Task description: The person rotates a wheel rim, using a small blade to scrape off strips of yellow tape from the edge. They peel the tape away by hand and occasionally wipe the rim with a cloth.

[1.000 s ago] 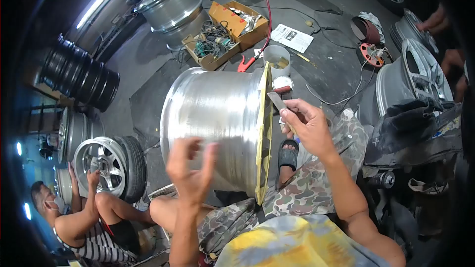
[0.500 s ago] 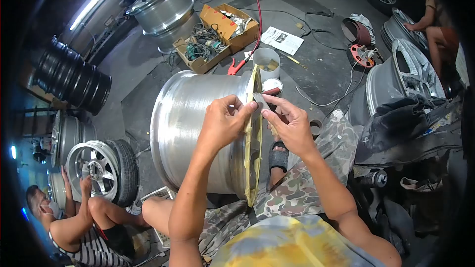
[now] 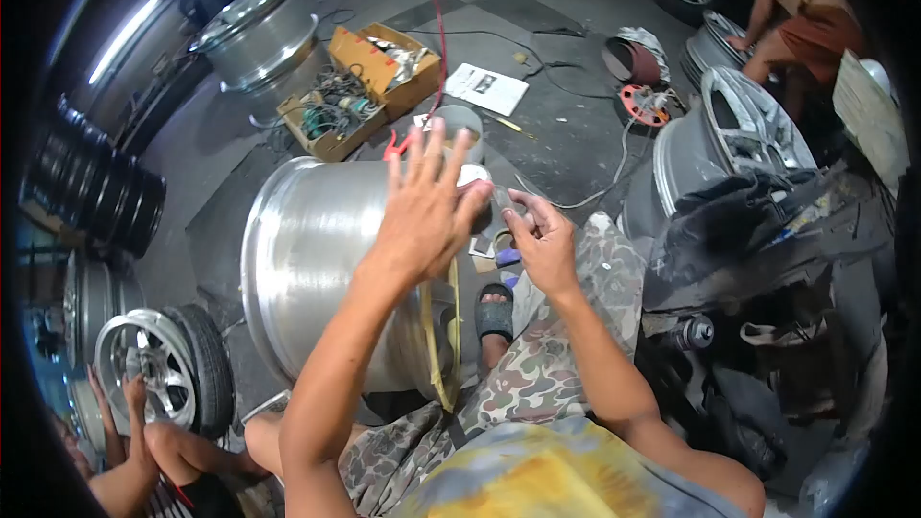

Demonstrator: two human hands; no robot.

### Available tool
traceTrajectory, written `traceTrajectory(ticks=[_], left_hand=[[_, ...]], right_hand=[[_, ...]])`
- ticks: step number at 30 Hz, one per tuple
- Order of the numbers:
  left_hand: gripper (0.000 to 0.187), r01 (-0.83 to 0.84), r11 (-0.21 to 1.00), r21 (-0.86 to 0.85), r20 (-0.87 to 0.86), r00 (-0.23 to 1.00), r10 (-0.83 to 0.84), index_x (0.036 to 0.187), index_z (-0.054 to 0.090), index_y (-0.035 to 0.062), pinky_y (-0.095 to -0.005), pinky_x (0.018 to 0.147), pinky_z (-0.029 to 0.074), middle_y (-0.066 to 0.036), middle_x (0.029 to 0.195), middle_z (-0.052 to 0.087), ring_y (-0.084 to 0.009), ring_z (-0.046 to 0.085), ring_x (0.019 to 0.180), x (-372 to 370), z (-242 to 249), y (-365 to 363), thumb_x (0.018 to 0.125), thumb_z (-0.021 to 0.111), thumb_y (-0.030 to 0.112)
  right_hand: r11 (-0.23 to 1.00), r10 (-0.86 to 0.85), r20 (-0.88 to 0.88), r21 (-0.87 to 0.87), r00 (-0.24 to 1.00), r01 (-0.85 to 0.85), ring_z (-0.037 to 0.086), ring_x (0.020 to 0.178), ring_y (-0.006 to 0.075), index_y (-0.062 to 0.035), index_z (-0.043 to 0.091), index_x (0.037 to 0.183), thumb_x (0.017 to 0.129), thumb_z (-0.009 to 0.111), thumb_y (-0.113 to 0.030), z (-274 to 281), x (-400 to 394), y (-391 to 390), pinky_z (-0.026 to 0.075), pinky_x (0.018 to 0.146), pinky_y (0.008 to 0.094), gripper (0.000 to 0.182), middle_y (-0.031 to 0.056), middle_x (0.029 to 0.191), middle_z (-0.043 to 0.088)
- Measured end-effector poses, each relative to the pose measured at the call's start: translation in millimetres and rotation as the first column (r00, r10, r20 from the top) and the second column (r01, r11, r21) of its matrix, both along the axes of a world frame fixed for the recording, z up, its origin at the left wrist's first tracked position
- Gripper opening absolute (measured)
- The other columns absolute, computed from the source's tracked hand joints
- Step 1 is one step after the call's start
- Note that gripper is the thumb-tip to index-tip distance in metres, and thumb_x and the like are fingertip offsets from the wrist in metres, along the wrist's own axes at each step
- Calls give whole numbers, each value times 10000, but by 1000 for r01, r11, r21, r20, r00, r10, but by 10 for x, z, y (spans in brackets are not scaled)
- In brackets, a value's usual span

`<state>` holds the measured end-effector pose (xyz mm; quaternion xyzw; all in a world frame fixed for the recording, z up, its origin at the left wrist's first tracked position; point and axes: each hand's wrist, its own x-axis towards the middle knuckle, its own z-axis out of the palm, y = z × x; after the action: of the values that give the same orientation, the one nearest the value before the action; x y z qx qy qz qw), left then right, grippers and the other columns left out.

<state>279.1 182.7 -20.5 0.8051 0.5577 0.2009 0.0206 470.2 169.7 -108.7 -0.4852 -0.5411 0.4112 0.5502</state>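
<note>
Grey strip (image 3: 502, 199) is pinched in the grip of the right hand (image 3: 547, 247), beside the yellow-taped metal rim (image 3: 312, 259). The left hand (image 3: 420, 216), bent onto it half a second ago, is now spread, leaving it mainly one-handed; whether the thumb touches cannot be told.

This is a wheel workshop. A bare rim barrel (image 3: 321, 259), spoked alloy wheel (image 3: 691, 155) and red air gun (image 3: 396, 146) show it.
</note>
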Motion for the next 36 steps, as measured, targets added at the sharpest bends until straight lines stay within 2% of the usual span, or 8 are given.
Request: traceTrajectory(ticks=[11, 13, 19, 21, 25, 30, 33, 36], left_hand=[[616, 98, 994, 50, 98, 990, -103, 1652, 404, 137, -574, 1313, 110, -186, 1769, 192, -405, 110, 1644, -53, 67, -214, 1121, 465, 443], [625, 54, 980, 193, 47, 997, -64, 1629, 445, 121, -592, 1310, 104, -203, 1761, 209, -416, 135, 1637, -125, 137, -172, 1108, 486, 464], [472, -103, 944, 313, 177, 983, 48, 1533, 574, 115, -542, 1317, 174, -148, 1713, 361, -362, 241, 1621, -653, 485, -216, 1109, 543, 321], [382, -163, 913, 374, 110, 985, 131, 1438, 654, 81, -493, 1286, 280, -150, 1615, 506, -357, 365, 1571, -1076, 644, -167, 1110, 550, 247], [410, -333, 903, 270, 182, 939, 292, 1365, 678, -17, -363, 1176, 414, -183, 1461, 627, -297, 554, 1417, -2083, 543, -31, 1150, 476, 268], [552, -497, 867, -30, 227, 841, 490, 1451, 598, -37, -376, 1192, 378, -214, 1478, 612, -327, 557, 1400, -2779, -67, -266, 1151, 441, 398], [650, -477, 796, -372, 589, 542, 599, 1515, 546, -49, -374, 1218, 341, -214, 1536, 574, -290, 520, 1433, -2942, -389, -333, 1144, 427, 471], [630, -472, 844, -254, 558, 641, 526, 1501, 556, -65, -368, 1204, 359, -230, 1499, 598, -294, 552, 1395, -2773, -341, -422, 1148, 438, 443]], right_hand=[[999, -11, 86, -33, 996, 14, 453, 615, 35, -10, 732, 1261, 997, 751, -145, -2, -4, -87, 402, 558, 254, 297, -59, 667, 512], [999, 13, 71, -32, 997, -11, 452, 618, 32, -12, 731, 1268, 999, 747, -142, 24, 5, -98, 403, 559, 250, 298, -64, 669, 509], [989, 124, -33, -74, 992, -126, 469, 626, 16, -20, 718, 1311, 1001, 732, -122, 71, 51, -250, 441, 540, 225, 327, -70, 675, 500], [979, 179, -18, -92, 984, -180, 478, 608, 10, -30, 702, 1342, 1002, 729, -124, 159, 70, -351, 493, 506, 215, 354, -69, 676, 501], [975, 196, -18, -105, 980, -197, 479, 585, 1, -52, 690, 1374, 1002, 719, -99, 165, 116, -403, 553, 501, 219, 376, -74, 669, 498], [969, 243, 58, -56, 968, -240, 496, 558, 17, -48, 676, 1399, 1007, 716, -99, 122, 186, -280, 530, 496, 240, 397, -67, 645, 485], [965, 239, 64, -129, 969, -230, 472, 551, 45, -56, 689, 1385, 1003, 729, -129, 20, 150, -181, 441, 508, 261, 392, -32, 606, 467], [968, 213, 124, -158, 969, -193, 462, 543, 90, -54, 694, 1367, 978, 752, -158, -201, 76, -117, 403, 529, 310, 407, 26, 603, 434]])
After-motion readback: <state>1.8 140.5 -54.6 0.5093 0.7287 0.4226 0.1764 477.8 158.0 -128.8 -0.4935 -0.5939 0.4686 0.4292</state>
